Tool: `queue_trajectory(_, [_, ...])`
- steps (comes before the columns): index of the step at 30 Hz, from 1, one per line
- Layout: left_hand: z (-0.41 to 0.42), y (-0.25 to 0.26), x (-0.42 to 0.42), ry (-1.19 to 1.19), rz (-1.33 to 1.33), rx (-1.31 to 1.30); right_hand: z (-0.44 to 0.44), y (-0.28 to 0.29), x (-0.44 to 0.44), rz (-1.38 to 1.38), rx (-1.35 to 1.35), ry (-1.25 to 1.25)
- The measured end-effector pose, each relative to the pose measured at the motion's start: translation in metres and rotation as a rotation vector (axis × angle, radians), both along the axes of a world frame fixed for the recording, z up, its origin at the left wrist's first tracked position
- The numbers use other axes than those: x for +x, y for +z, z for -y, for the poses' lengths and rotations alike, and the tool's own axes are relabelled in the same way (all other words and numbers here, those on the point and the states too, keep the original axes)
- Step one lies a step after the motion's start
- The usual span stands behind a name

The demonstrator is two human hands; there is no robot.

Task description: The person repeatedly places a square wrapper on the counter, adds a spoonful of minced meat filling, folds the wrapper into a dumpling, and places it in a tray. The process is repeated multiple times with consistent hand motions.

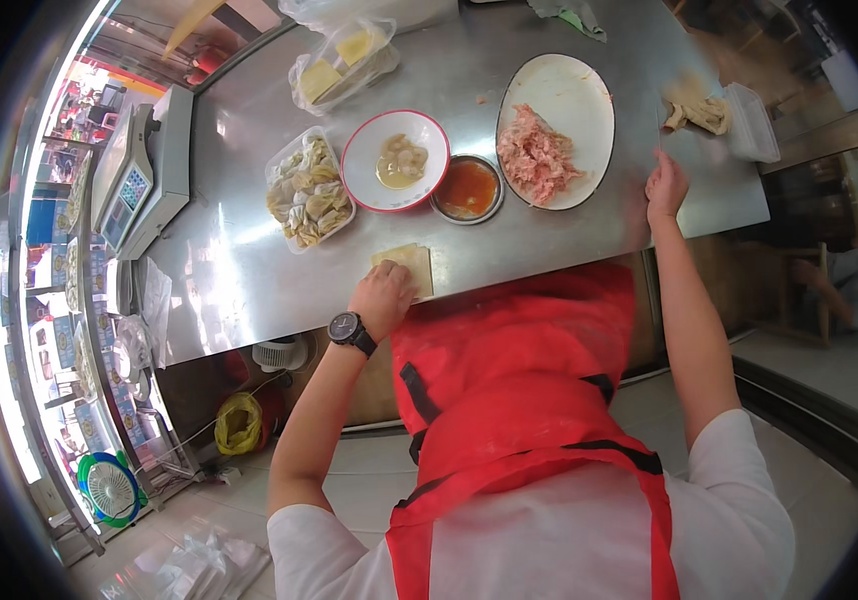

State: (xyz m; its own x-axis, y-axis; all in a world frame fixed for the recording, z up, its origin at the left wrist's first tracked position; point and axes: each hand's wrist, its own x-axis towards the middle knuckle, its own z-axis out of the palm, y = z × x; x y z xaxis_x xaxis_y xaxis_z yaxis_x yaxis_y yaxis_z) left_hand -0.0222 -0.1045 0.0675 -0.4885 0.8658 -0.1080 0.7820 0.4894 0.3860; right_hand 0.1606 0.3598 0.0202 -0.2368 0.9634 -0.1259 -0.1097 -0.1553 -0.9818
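My left hand (385, 294), wearing a black watch (346, 330), rests on a small stack of square yellow dough wrappers (423, 264) at the table's near edge. Out to the right, my right hand (667, 186) grips a thin utensil (658, 133), seen nearly edge-on, so its kind is unclear. Beyond the wrappers stands a red-rimmed bowl (361, 169) with peeled shrimp (403, 159) in pale liquid. A round metal dish (466, 189) of orange-red liquid touches its right side. Raw minced meat (537, 157) lies on an oval white plate (579, 86). Filled dumplings (312, 191) crowd a clear plastic tray (294, 244).
A weighing scale (132, 187) occupies the left end of the steel table (249, 292). More wrappers sit in a bagged container (342, 64) at the back. At the right edge are a crumpled cloth (699, 114) and a clear plastic container (753, 124).
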Motion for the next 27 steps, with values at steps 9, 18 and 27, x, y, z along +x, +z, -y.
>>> queue_trajectory(9, [-0.003,-0.009,-0.016,-0.126,-0.029,-0.050,0.124,-0.004,0.094,-0.236,-0.271,-0.051])
queue_trajectory(18, [-0.022,0.013,-0.010,-0.209,-0.020,-0.069,0.204,0.008,0.083,-0.198,-0.273,0.365])
queue_trajectory(27, [0.004,-0.002,-0.001,-0.161,-0.158,-0.146,0.252,-0.006,0.023,-0.016,0.071,0.790])
